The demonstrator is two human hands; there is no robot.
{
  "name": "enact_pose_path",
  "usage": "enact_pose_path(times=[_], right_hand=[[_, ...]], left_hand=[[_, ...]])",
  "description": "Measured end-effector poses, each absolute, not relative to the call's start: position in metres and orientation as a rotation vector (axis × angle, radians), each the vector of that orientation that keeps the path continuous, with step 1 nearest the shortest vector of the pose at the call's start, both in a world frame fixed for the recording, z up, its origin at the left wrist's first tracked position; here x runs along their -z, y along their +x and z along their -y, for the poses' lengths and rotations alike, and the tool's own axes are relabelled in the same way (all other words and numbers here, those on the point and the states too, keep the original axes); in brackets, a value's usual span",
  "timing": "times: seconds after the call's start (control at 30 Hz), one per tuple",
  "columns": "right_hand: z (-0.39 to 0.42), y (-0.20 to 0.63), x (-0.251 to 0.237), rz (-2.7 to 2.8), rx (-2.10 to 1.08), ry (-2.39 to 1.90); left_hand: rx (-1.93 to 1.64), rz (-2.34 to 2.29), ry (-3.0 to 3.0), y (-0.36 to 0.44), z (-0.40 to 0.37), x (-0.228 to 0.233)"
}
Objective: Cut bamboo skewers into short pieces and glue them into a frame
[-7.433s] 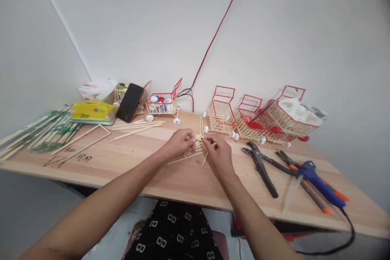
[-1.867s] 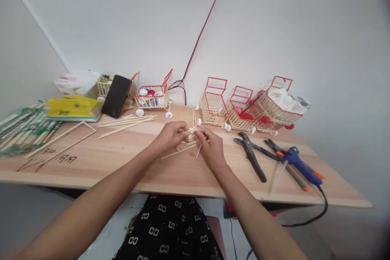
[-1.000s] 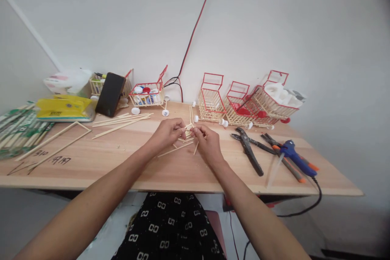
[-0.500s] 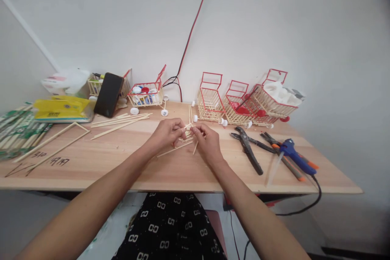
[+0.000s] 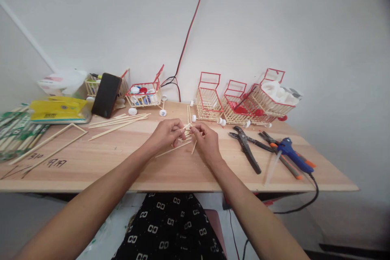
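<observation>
Nearest: bare front edge of the bench (image 5: 183, 178). Just beyond it, mid-bench, left hand (image 5: 164, 134) and right hand (image 5: 207, 143) facing each other, both pinching a small stick piece (image 5: 187, 126) between fingertips, held just above the bench. Under and beside the hands, loose short sticks (image 5: 175, 149) lying flat. Right of the hands, black pliers (image 5: 246, 148), then a blue glue gun (image 5: 292, 155) with its cord over the edge. Left of the hands, a stick triangle frame (image 5: 48, 143) and long sticks (image 5: 118, 122). Farther left, a yellow packet (image 5: 57, 109). Behind the hands, along the wall, a leaning black phone (image 5: 106, 95) and red-rimmed stick carts (image 5: 210, 97).
</observation>
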State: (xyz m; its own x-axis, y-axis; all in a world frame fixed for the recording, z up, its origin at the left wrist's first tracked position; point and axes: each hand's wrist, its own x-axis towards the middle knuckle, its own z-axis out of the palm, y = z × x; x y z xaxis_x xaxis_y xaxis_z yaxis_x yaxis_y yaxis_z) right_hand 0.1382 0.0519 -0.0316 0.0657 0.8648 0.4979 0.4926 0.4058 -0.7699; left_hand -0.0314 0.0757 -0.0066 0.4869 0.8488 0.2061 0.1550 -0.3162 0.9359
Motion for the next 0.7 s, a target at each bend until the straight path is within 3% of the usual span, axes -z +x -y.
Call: enact_pose_path(times=[0.7], right_hand=[[-0.0524, 0.1396, 0.0334, 1.596, -0.404, -1.223]], left_hand=[[-0.907, -0.87, 1.755, -0.0313, -0.0737, 0.0042]])
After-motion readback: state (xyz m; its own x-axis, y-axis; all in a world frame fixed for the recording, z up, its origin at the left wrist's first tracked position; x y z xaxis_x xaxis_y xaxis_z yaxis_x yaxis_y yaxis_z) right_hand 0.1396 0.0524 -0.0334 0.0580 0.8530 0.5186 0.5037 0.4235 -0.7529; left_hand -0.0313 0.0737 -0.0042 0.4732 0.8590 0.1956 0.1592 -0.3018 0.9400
